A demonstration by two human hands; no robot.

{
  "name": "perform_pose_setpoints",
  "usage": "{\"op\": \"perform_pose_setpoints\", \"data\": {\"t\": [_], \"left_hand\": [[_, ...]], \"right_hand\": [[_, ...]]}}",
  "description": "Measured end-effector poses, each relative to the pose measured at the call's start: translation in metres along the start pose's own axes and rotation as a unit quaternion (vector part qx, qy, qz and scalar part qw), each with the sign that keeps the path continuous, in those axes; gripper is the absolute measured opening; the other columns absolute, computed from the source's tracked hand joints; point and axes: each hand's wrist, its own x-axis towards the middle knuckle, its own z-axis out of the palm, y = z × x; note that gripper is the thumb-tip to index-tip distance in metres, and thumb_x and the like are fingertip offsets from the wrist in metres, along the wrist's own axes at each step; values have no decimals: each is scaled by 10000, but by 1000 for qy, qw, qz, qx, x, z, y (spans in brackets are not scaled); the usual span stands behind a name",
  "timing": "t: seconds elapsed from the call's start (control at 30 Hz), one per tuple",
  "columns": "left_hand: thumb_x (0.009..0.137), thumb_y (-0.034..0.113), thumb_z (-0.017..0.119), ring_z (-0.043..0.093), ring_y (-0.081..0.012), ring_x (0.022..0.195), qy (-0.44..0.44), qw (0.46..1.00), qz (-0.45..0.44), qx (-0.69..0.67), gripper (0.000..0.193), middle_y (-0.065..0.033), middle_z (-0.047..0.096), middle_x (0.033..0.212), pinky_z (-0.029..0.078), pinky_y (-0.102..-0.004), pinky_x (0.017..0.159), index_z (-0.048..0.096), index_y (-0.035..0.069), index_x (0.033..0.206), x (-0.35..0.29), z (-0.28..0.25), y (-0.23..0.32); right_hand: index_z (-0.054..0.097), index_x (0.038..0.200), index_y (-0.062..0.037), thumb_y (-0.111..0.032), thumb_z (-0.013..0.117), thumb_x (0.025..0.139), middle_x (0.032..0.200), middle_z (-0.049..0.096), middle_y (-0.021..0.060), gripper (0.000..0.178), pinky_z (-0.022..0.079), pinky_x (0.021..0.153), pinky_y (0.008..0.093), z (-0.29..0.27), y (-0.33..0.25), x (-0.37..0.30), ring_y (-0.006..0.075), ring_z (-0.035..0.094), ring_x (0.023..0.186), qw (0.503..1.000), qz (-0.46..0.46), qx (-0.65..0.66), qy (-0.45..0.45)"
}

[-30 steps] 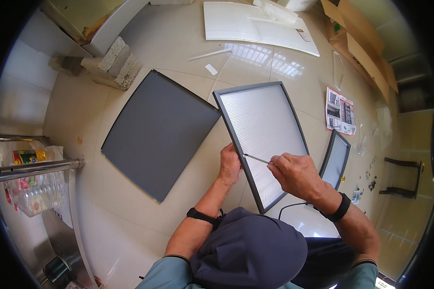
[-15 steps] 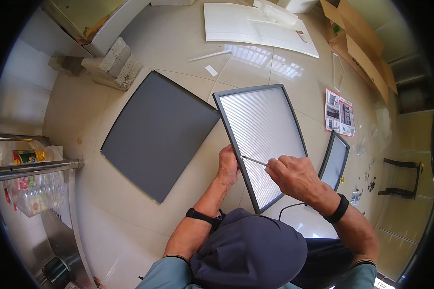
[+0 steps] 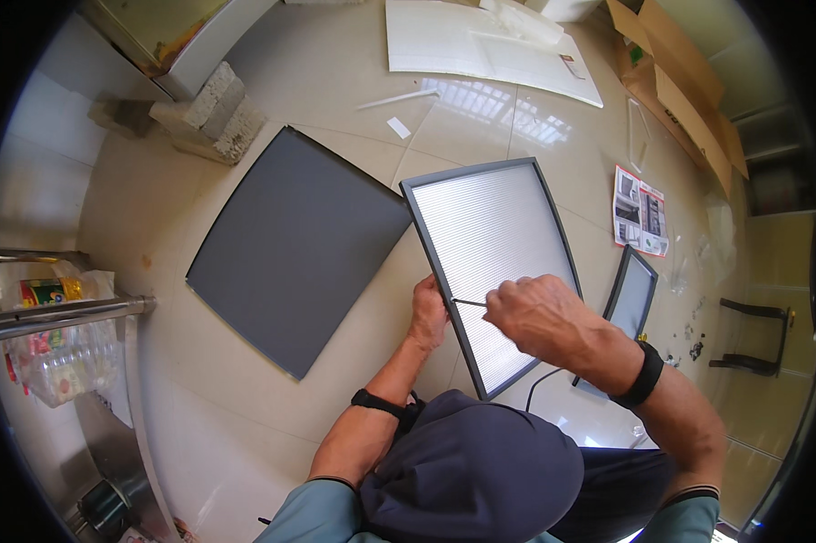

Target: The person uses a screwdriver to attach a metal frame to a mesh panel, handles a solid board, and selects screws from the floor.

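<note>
A dark-grey framed panel [image 3: 494,217] with a ribbed, translucent sheet stands tilted in front of me. My left hand [image 3: 429,315] is closed on the outer side of its left frame bar. A thin metal shaft, like a screwdriver's [image 3: 469,302], reaches from my right hand [image 3: 539,317] to the inner side of that same bar, where its tip meets the frame. My right fingers are wrapped round its handle, which they hide. Left of the panel, a flat dark-grey board [image 3: 299,253] lies on the floor, its right corner close to the panel's upper left.
A smaller framed panel [image 3: 631,294] lies to the right, partly behind my right arm. Beyond it are small loose hardware pieces [image 3: 696,349] and a black bracket-like frame [image 3: 752,337]. A printed sheet [image 3: 639,213], cardboard box [image 3: 688,100], white foam board [image 3: 480,45] and concrete blocks [image 3: 210,113] lie farther off.
My right hand has turned and shifted slightly left, with the wrist and elbow swung outward. The screwdriver's shaft now lies more level. My left hand keeps its hold on the frame.
</note>
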Motion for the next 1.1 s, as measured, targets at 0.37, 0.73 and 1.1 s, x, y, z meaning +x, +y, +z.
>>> {"op": "perform_pose_setpoints", "data": {"t": [0.37, 0.73, 1.1], "left_hand": [[1051, 222, 424, 518, -56, 497, -59, 991, -45, -108, 295, -1, 631, 736, 380, -221, 389, 657, 45, 1013, 1, -22, -7], [1043, 269, 430, 570, -63, 597, -58, 998, 6, -40, 348, -27, 649, 822, 454, -201, 477, 649, -1, 1048, -3, -20, -23], [1080, 194, 454, 613, -88, 819, -34, 993, 44, -101, 288, -4, 666, 912, 509, -236, 738, 666, 4, 1042, 1, -17, -42]], "right_hand": [[636, 999, 70, -81, 625, 920, 699, 607, 64, 170, 476, 478, 277, -22, -20, 44, 147, 634, 599, 945, -159, -231, -168], [617, 1156, 81, -64, 590, 949, 666, 625, 104, 254, 505, 471, 330, -28, -25, 56, 221, 664, 585, 964, -100, -125, -214], [658, 904, 47, -38, 621, 841, 728, 682, 189, 112, 568, 615, 427, -16, -21, 53, 342, 697, 675, 969, 70, 54, -230]]}}
